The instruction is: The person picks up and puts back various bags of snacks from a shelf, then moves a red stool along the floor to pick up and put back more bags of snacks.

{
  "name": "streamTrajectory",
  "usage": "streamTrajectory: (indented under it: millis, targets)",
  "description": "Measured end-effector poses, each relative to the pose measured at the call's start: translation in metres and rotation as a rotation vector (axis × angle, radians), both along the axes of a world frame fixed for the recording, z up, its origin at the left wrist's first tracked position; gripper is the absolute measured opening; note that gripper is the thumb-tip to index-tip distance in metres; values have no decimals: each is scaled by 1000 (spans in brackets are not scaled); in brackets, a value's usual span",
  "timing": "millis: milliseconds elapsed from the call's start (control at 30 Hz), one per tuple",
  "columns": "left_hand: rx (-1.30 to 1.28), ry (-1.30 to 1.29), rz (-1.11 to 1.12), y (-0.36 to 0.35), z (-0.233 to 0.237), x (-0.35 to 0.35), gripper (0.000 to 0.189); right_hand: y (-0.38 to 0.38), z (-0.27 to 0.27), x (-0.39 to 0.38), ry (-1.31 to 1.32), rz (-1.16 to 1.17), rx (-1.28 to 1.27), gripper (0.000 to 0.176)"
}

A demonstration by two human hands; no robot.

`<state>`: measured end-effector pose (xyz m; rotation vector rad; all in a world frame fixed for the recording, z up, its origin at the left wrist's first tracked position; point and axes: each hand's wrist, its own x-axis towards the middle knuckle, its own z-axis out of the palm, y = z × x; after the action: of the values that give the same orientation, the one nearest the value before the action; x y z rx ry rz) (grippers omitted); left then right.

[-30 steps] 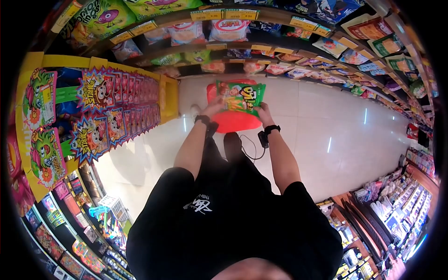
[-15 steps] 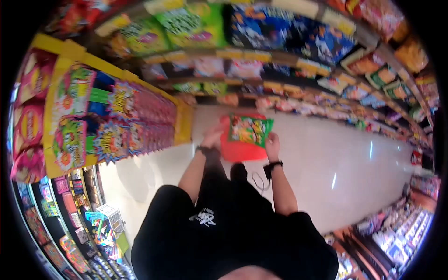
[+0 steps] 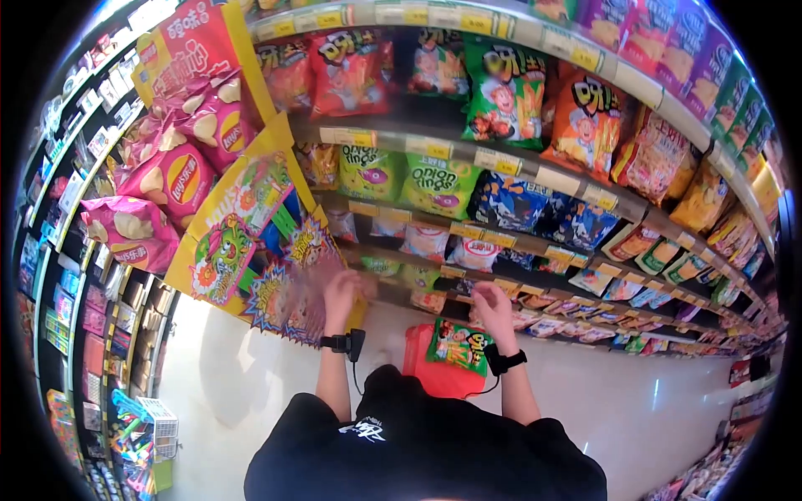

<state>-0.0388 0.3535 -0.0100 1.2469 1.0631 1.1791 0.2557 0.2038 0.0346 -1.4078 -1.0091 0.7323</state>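
My left hand (image 3: 339, 298) is raised in front of the yellow cardboard display, nearest to its spiky-edged purple packs (image 3: 309, 250). Its fingers are slightly blurred but look loose, with nothing seen in them. My right hand (image 3: 494, 307) hovers before the lower shelves, fingers loosely bent and holding nothing visible. Below it, a green snack bag (image 3: 458, 344) lies on a red plastic object (image 3: 418, 357), perhaps a basket, near the floor. A similar green bag (image 3: 505, 92) stands on an upper shelf between red and orange ones.
Shelves ahead hold green onion ring bags (image 3: 440, 184), dark blue bags (image 3: 511, 202) and orange bags (image 3: 585, 121). Pink chip bags (image 3: 180, 179) fill the display on the left. A white wire basket (image 3: 160, 426) stands at lower left. Pale floor (image 3: 576, 401) runs to the right.
My right hand has let go of the green bag, which stays on the red object. Both hands have risen toward the shelves, and the view has tilted up.
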Motion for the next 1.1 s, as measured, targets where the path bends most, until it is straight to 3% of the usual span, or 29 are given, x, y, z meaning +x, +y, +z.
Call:
streamTrajectory:
  millis: [167,233,300,367,467,533,600,767,867,1000,1033,1100]
  targets:
    - [50,-63,-23,36,28,-11,19,83,94,-46,-102,231,168,27]
    - [109,-79,-48,53,22,-6,16,127,141,-67,15,300,208,34]
    - [146,-80,-137,55,33,8,15,180,184,-76,-224,265,315,41]
    - [163,-86,-232,62,44,20,14,230,230,-88,-192,214,303,45]
    - [143,-107,-340,69,55,27,14,290,291,-99,-185,85,234,68]
    - [129,-142,-363,73,65,26,14,311,316,-102,-196,148,207,68]
    - [108,-163,-370,74,74,21,13,365,298,-82,-68,187,283,65]
    - [105,-257,-341,84,55,7,13,381,301,-94,130,218,380,63]
    - [97,-265,-326,81,69,-9,13,356,311,-108,186,208,326,66]
    - [105,-283,-258,84,76,-14,14,402,300,-72,-22,213,426,45]
    - [115,-293,-252,83,81,-15,14,403,299,-70,29,202,527,38]
    - [98,-300,-253,79,91,-15,12,403,297,-66,136,101,533,39]
